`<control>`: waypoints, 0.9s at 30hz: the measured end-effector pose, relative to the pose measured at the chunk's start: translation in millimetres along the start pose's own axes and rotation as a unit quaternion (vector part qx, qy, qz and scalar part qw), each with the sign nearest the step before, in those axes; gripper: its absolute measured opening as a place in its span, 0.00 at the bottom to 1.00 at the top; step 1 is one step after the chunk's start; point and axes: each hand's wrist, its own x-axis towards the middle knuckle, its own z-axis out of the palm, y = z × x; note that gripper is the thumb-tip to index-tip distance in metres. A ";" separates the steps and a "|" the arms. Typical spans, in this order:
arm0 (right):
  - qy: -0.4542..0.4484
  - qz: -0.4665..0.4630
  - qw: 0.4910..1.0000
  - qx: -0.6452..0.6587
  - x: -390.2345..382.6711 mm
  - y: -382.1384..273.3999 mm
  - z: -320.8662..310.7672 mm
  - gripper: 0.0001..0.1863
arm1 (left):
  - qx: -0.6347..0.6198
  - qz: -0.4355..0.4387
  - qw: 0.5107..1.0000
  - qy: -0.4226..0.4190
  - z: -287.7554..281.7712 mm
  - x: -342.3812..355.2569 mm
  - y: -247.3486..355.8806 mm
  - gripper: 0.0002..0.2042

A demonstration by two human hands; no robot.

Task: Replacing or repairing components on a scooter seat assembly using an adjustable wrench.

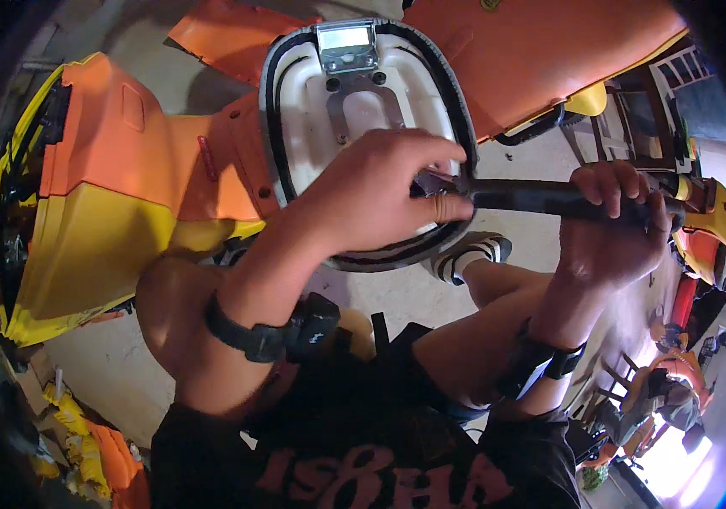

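Note:
The rounded seat (298,140) lies upside down in front of me, its white shell showing inside a dark padded edge. A metal hinge bracket (348,47) is fixed at its far end. A long, flat-looking black strip (520,195) runs level from the seat's right rim out to the right. My left hand (380,182) reaches over the shell, thumb and fingers pinching the strip's left end at the rim. Around its right end my right hand (613,225) is wrapped. Whether the strip is joined to the seat is hidden by my left fingers.
Orange and yellow bodywork (108,187) stands on the left, joined under the seat. A large orange panel (541,59) fills the far right. My foot in a striped slipper (473,254) rests below the seat. Yellow and orange scraps (96,445) lie lower left.

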 end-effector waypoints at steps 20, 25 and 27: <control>0.120 -0.066 0.987 -0.086 -17.8 8.7 6.9 0.11 | 0.098 -0.130 0.985 -0.052 18.3 8.1 -18.5 0.12; 0.124 -0.071 0.984 -0.102 -24.5 16.5 15.7 0.11 | 0.137 -0.115 0.982 -0.060 18.8 8.3 -19.1 0.10; 0.113 -0.072 0.984 -0.113 -25.3 22.3 18.5 0.11 | 0.108 -0.115 0.986 -0.049 18.5 6.5 -23.7 0.10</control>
